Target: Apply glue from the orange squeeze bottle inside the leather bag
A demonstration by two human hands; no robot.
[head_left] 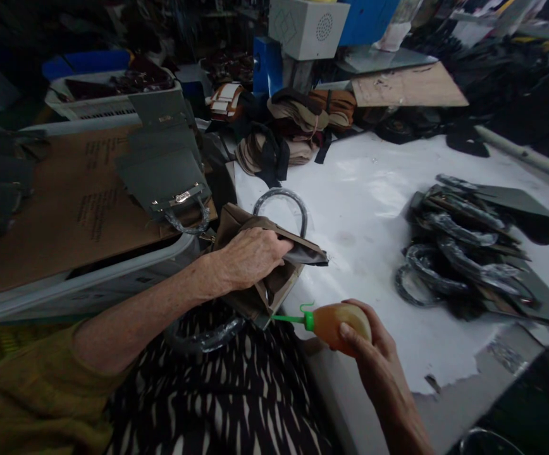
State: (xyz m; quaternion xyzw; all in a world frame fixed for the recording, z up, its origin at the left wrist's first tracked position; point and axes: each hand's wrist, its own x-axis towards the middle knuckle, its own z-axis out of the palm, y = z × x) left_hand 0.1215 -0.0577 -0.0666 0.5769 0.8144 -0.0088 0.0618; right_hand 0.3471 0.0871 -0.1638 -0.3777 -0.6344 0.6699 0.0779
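In the head view, my left hand (250,256) is closed on the upper edge of a brown-grey handbag (231,221), its fingers bent over the opening. The bag lies tilted between my lap and the table edge. One plastic-wrapped handle (281,193) arches above it, and another wrapped handle (203,338) hangs below over my dark patterned apron. My right hand (369,335) is wrapped round a squeeze bottle (338,325) holding amber liquid. Its green nozzle (288,318) points left, with the tip at the bag's lower corner; whether it touches cannot be made out.
Grey bag pieces with wrapped handles (464,246) are piled on the white-covered table (360,234) at right. Bundled straps (298,114) lie at the back, below a blue and grey machine (305,28). Finished-looking grey bags (165,170) rest on cardboard (70,234) at left.
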